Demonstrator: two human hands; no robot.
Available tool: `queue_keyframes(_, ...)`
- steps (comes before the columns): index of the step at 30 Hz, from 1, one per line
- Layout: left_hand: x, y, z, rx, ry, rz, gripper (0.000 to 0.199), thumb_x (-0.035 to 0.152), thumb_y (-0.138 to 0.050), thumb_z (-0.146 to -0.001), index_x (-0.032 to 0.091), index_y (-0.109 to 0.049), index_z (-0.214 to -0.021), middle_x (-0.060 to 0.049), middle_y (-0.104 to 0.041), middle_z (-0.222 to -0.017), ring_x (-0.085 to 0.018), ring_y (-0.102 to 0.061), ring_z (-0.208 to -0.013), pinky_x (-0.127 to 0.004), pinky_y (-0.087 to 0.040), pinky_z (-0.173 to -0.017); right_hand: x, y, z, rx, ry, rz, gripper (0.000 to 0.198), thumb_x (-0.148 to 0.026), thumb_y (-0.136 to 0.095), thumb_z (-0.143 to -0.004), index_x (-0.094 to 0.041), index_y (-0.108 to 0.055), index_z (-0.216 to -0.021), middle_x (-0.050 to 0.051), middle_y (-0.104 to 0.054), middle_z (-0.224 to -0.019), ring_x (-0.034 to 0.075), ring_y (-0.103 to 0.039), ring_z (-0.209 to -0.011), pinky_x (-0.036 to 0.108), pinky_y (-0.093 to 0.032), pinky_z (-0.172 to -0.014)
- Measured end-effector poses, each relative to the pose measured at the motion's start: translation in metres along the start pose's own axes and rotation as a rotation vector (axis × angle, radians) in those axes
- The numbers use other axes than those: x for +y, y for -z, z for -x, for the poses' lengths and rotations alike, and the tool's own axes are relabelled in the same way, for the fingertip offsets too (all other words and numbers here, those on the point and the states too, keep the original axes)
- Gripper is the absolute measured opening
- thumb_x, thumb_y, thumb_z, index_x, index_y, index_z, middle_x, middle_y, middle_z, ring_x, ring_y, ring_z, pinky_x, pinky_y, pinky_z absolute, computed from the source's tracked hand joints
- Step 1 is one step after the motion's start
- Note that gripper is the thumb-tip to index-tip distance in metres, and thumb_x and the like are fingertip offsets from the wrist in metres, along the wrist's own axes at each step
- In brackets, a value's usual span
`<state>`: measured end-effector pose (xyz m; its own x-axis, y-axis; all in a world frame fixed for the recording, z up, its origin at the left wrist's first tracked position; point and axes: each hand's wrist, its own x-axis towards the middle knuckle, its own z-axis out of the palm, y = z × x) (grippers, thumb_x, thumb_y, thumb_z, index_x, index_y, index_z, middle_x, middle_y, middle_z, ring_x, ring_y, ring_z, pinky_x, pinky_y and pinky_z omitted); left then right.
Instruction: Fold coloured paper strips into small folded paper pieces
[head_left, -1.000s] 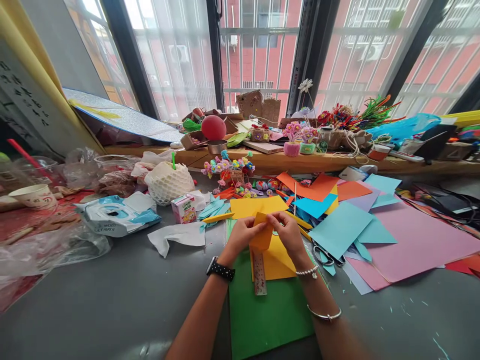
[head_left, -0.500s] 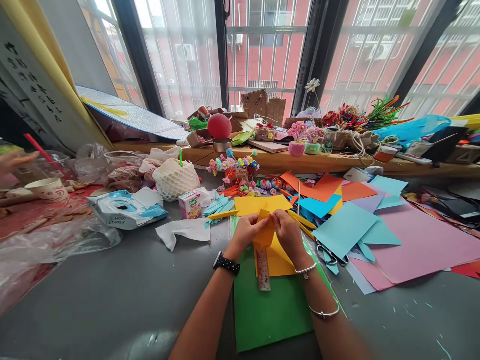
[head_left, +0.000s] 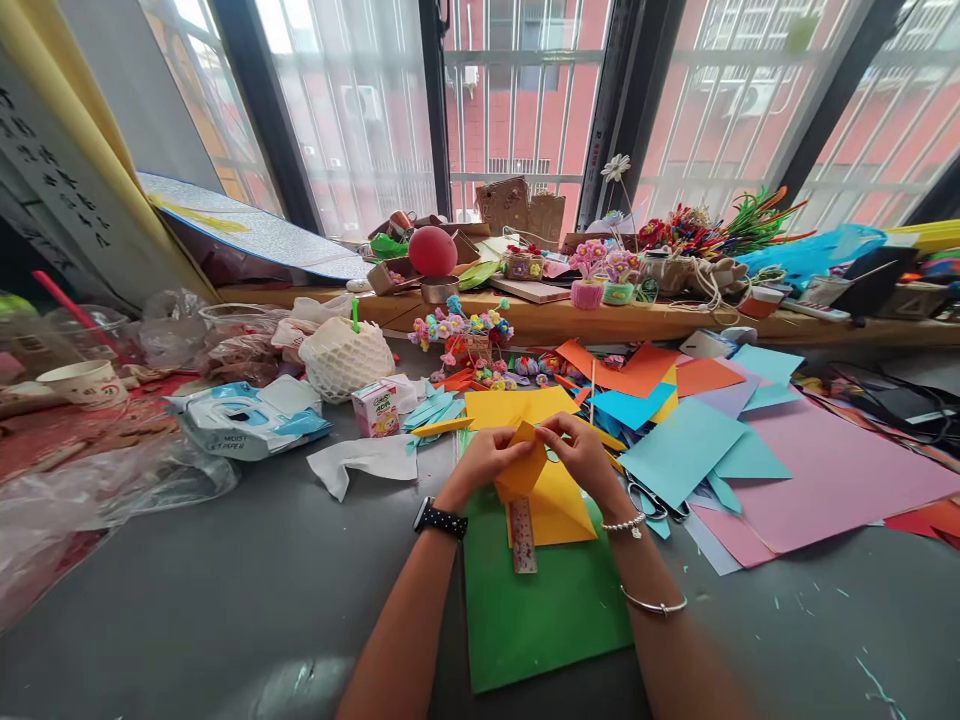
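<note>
Two hands point(head_left: 484, 463) point(head_left: 589, 458) in close pinches on yellow-orange paper point(head_left: 523, 477)

A smooth dark-grey table point(head_left: 225, 590) carries a green rectangular sheet point(head_left: 551, 630) at its middle. Toward the left side lie a blue-and-white plastic wet-wipe pack point(head_left: 296, 425), a small pink-and-white printed carton point(head_left: 376, 410) and a rumpled white tissue point(head_left: 364, 460). Nearer the far edge stands a rounded object in white foam netting point(head_left: 347, 362). Toward the right side spreads a large pink paper sheet point(head_left: 847, 480), with thin pale-blue scraps point(head_left: 806, 608) nearer the front.
</note>
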<state>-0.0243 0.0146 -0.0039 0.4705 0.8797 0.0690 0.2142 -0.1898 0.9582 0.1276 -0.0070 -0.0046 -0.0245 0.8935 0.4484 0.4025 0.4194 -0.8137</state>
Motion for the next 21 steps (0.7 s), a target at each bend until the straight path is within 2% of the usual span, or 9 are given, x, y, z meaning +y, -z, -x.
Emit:
queue_keyframes(2,-0.001,0.0,-0.002,0.088,-0.014,0.043,0.032,0.042,-0.058,-0.061,0.011,-0.056,-0.071,-0.002,-0.054,-0.067,-0.012,-0.049,-0.061,-0.02,-0.035,-0.051,0.002,0.0,0.0,0.128,-0.024,-0.049,0.023,-0.037,-0.052,-0.072,-0.016,-0.057,-0.065,0.003,-0.055,-0.068,0.013,-0.05,-0.062,0.022,-0.038,-0.052)
queue_keyframes(3,-0.001,0.0,-0.003,0.182,-0.032,0.072,0.034,0.04,-0.06,-0.06,0.012,-0.056,-0.079,-0.005,-0.057,-0.078,-0.014,-0.052,-0.069,-0.022,-0.039,-0.056,0.003,-0.001,0.0,0.212,-0.059,-0.095,0.023,-0.038,-0.052,-0.072,-0.016,-0.057,-0.065,0.002,-0.055,-0.066,0.012,-0.049,-0.059,0.022,-0.038,-0.051)
queue_keyframes(5,-0.001,0.0,-0.005,0.41,-0.064,0.132,0.047,0.036,-0.064,-0.058,0.014,-0.052,-0.097,-0.01,-0.053,-0.101,-0.018,-0.051,-0.089,-0.025,-0.041,-0.069,0.006,-0.001,0.0,0.369,-0.16,-0.232,0.024,-0.039,-0.053,-0.07,-0.016,-0.055,-0.066,0.0,-0.054,-0.059,0.01,-0.047,-0.05,0.022,-0.038,-0.047)
queue_keyframes(7,-0.002,-0.001,-0.007,0.539,-0.055,0.193,0.058,0.035,-0.065,-0.057,0.015,-0.045,-0.107,-0.013,-0.047,-0.113,-0.02,-0.048,-0.099,-0.028,-0.041,-0.076,0.007,-0.001,-0.001,0.458,-0.266,-0.413,0.023,-0.039,-0.056,-0.068,-0.016,-0.054,-0.067,-0.001,-0.055,-0.056,0.008,-0.047,-0.046,0.021,-0.04,-0.046)
queue_keyframes(8,-0.002,-0.002,-0.007,0.539,-0.039,0.228,0.059,0.036,-0.065,-0.058,0.015,-0.044,-0.108,-0.014,-0.047,-0.113,-0.02,-0.048,-0.099,-0.028,-0.041,-0.077,0.007,-0.002,-0.001,0.472,-0.311,-0.502,0.023,-0.038,-0.058,-0.066,-0.016,-0.053,-0.067,-0.001,-0.057,-0.057,0.008,-0.049,-0.046,0.021,-0.042,-0.047)
queue_keyframes(10,-0.002,-0.005,-0.008,0.442,-0.012,0.297,0.053,0.037,-0.064,-0.059,0.014,-0.048,-0.105,-0.013,-0.051,-0.108,-0.019,-0.052,-0.093,-0.028,-0.042,-0.075,0.005,-0.003,-0.001,0.452,-0.377,-0.642,0.022,-0.035,-0.062,-0.062,-0.016,-0.053,-0.068,0.001,-0.06,-0.06,0.009,-0.054,-0.05,0.023,-0.046,-0.052)
queue_keyframes(14,-0.002,-0.013,-0.007,0.254,-0.015,0.289,0.032,0.038,-0.062,-0.061,0.012,-0.06,-0.079,-0.007,-0.061,-0.081,-0.015,-0.056,-0.075,-0.026,-0.043,-0.067,-0.001,-0.011,0.001,0.285,-0.419,-0.738,0.022,-0.034,-0.063,-0.061,-0.016,-0.052,-0.067,0.001,-0.061,-0.059,0.011,-0.058,-0.053,0.025,-0.048,-0.057)
queue_keyframes(17,-0.002,-0.015,-0.006,0.304,-0.035,0.275,0.028,0.039,-0.061,-0.06,0.012,-0.062,-0.07,-0.004,-0.062,-0.069,-0.013,-0.055,-0.067,-0.025,-0.042,-0.063,-0.004,-0.016,0.003,0.172,-0.412,-0.683,0.022,-0.035,-0.061,-0.063,-0.016,-0.052,-0.067,0.001,-0.061,-0.061,0.011,-0.058,-0.055,0.024,-0.047,-0.057)
queue_keyframes(21,-0.002,-0.015,-0.006,0.429,-0.05,0.294,0.026,0.038,-0.061,-0.061,0.012,-0.062,-0.065,-0.002,-0.061,-0.062,-0.012,-0.055,-0.062,-0.024,-0.042,-0.06,-0.001,-0.016,0.003,0.119,-0.33,-0.408,0.024,-0.037,-0.059,-0.064,-0.015,-0.052,-0.061,-0.001,-0.055,-0.058,0.01,-0.051,-0.053,0.022,-0.042,-0.05)
